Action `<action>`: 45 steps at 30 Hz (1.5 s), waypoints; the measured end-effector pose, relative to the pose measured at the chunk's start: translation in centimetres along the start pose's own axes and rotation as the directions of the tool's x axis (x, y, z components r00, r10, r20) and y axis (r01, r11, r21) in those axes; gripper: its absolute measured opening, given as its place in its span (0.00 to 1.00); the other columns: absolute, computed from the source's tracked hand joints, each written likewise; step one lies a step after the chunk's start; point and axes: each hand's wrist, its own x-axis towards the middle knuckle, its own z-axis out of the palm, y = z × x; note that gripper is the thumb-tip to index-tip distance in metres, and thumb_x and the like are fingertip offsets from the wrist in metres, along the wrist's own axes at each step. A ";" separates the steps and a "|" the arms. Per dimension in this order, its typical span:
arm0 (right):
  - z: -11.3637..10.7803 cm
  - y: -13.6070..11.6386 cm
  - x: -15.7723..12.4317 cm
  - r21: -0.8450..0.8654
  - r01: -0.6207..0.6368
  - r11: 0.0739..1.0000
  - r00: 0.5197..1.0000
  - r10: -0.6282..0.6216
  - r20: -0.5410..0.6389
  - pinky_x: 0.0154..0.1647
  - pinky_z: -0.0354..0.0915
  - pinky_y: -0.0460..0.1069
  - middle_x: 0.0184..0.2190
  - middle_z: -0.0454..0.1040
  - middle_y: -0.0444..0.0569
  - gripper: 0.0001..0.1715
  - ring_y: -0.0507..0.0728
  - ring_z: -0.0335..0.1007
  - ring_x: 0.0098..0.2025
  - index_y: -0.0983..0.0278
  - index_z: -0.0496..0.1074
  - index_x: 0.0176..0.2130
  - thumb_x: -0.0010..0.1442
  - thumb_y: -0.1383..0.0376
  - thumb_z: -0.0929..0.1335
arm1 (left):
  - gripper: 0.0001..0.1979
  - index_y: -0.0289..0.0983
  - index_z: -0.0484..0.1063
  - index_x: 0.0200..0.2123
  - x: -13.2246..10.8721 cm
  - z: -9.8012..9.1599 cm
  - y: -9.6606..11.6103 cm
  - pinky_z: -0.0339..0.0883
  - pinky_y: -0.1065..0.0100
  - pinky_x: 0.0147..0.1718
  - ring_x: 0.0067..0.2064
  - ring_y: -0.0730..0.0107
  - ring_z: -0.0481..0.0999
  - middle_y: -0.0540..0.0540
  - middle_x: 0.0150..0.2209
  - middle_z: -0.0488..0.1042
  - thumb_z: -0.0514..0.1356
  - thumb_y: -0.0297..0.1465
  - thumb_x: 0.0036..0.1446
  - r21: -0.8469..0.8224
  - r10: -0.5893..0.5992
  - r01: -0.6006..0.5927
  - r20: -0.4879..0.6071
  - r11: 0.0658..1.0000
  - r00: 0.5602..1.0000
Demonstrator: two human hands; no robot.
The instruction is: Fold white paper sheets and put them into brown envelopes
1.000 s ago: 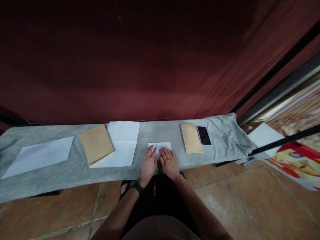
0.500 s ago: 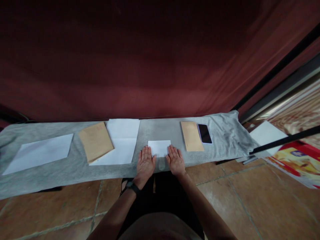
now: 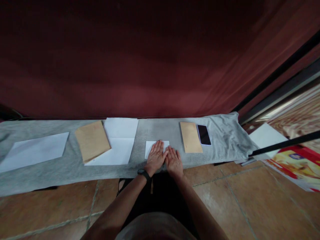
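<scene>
Nearest, the left hand (image 3: 155, 158) lies palm-down, fingers extended and gripping nothing, across a small white paper (image 3: 148, 150); the right hand (image 3: 174, 163), equally flat and gripping nothing, meets its right edge. That paper rests on grey cloth (image 3: 160, 129), seemingly folded already; whether more folds remain, one cannot tell. Farther out, a creased white sheet (image 3: 120, 146) lies spread, partly under brown paper (image 3: 93, 141). Behind everything stands a dark red wall (image 3: 150, 73)
</scene>
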 end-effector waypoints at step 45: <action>0.1 0.2 3.3 0.032 -0.037 0.999 0.999 0.038 -0.039 0.69 0.52 0.65 0.68 0.62 0.62 0.32 0.65 0.56 0.70 0.68 0.57 0.70 0.73 0.59 0.61 | 0.27 0.31 0.71 0.53 -0.6 -4.1 -3.6 0.76 0.63 0.37 0.37 0.62 0.81 0.43 0.38 0.81 0.59 0.24 0.46 -0.872 -0.675 0.384 0.087 0.304 0.732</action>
